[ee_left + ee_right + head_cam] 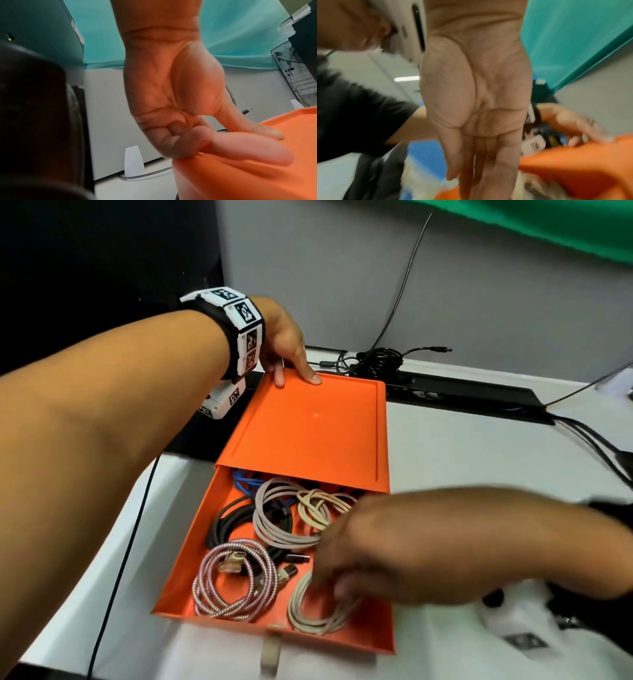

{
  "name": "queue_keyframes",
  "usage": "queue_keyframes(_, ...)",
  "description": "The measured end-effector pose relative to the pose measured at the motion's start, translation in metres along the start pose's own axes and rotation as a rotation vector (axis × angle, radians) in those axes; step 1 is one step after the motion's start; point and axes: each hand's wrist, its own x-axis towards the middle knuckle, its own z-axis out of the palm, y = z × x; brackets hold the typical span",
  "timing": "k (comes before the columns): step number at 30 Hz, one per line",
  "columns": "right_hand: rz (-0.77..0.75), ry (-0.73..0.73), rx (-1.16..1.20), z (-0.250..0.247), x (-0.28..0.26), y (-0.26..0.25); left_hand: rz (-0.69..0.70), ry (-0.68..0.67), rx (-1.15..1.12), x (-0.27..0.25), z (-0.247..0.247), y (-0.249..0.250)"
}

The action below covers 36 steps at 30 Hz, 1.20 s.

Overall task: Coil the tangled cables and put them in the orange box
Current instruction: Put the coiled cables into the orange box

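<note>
The orange box (181, 570) lies on the white table, its tray slid out toward me from the orange sleeve (315, 426). Coiled in the tray are a pink braided cable (236, 583), a grey-beige cable (284, 522), a cream cable (317, 505), a black cable (229, 518) and a blue one (244, 478). My left hand (294, 371) pinches the sleeve's far left corner, thumb on top (267, 132), fingers curled under the orange sleeve (248, 175). My right hand (339, 580), blurred, hovers with straight fingers (481, 169) over a beige coil (318, 614) at the tray's near right.
A tangle of black cables (376, 359) and a black bar (472, 397) lie at the table's back edge. A thin black cord (126, 542) runs down the left side. A beige pull tab (270, 652) hangs from the tray's front. The white table (479, 460) extends to the right.
</note>
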Motion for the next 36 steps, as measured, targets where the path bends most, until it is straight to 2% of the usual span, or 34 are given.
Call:
queue_keyframes(4, 0.187, 0.287, -0.078, -0.056, -0.015, 0.034, 0.003, -0.003, 0.010, 0.003, -0.002, -0.002)
queue_keyframes(7, 0.385, 0.433, -0.112, -0.092, -0.012, 0.084, 0.000, -0.008, 0.002, 0.008, -0.003, -0.005)
queue_keyframes(11, 0.659, 0.486, -0.136, -0.121, 0.013, 0.169, -0.003, -0.018, 0.009, 0.017, -0.005, -0.009)
queue_keyframes(13, 0.719, 0.497, -0.161, -0.128, 0.029, 0.199, -0.009, -0.029, 0.006, 0.020, -0.006, -0.010)
queue_keyframes(19, 0.744, 0.476, -0.277, -0.128, 0.088, 0.242, -0.016, -0.061, -0.009, 0.026, -0.007, -0.012)
queue_keyframes(22, 0.828, 0.439, -0.294, -0.126, 0.106, 0.263, -0.009, -0.040, -0.016, 0.027, -0.009, -0.012)
queue_keyframes(25, 0.920, 0.381, -0.270, -0.120, 0.110, 0.283, 0.006, -0.017, -0.023, 0.027, -0.010, -0.012)
queue_keyframes(27, 0.914, 0.349, -0.235, -0.118, 0.109, 0.292, 0.013, -0.015, -0.024, 0.028, -0.010, -0.012)
queue_keyframes(36, 0.851, 0.428, -0.152, -0.105, 0.095, 0.293, 0.016, -0.006, -0.021, 0.030, -0.009, -0.014)
